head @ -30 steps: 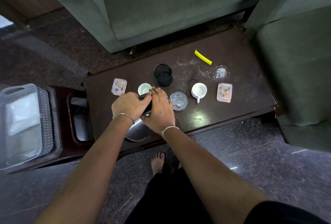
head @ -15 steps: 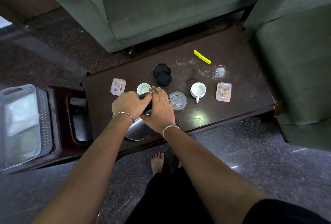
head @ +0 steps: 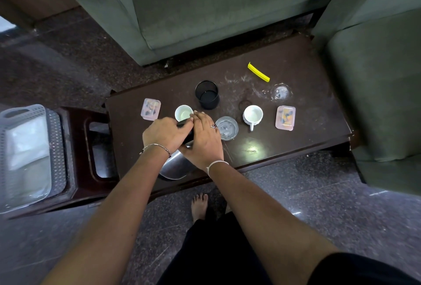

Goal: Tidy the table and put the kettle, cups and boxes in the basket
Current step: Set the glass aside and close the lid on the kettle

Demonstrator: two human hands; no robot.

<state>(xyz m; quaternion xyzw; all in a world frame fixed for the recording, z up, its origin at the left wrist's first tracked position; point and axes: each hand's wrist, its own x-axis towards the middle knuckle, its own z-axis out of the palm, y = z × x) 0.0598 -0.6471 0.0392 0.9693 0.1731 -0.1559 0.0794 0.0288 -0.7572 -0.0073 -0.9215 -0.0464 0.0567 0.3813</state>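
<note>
A steel kettle (head: pixel 175 166) stands at the near edge of the dark table (head: pixel 296 143). My left hand (head: pixel 165 133) grips its black handle from the left, and my right hand (head: pixel 205 138) lies over the handle from the right, fingers curved round it. One white cup (head: pixel 183 112) sits just beyond my fingertips; a second white cup (head: pixel 252 115) stands to the right. Two pink lidded boxes lie on the table, one at the left (head: pixel 150 109) and one at the right (head: pixel 285 117). The grey perforated basket (head: pixel 27 148) rests on a low stand at far left.
A black mesh holder (head: pixel 207 94), a glass bowl (head: pixel 227 128), a clear lid (head: pixel 281 92) and a yellow clip (head: pixel 258 72) lie on the table. Green sofas (head: pixel 205 6) close in behind and on the right. My bare foot (head: pixel 199 206) is under the table edge.
</note>
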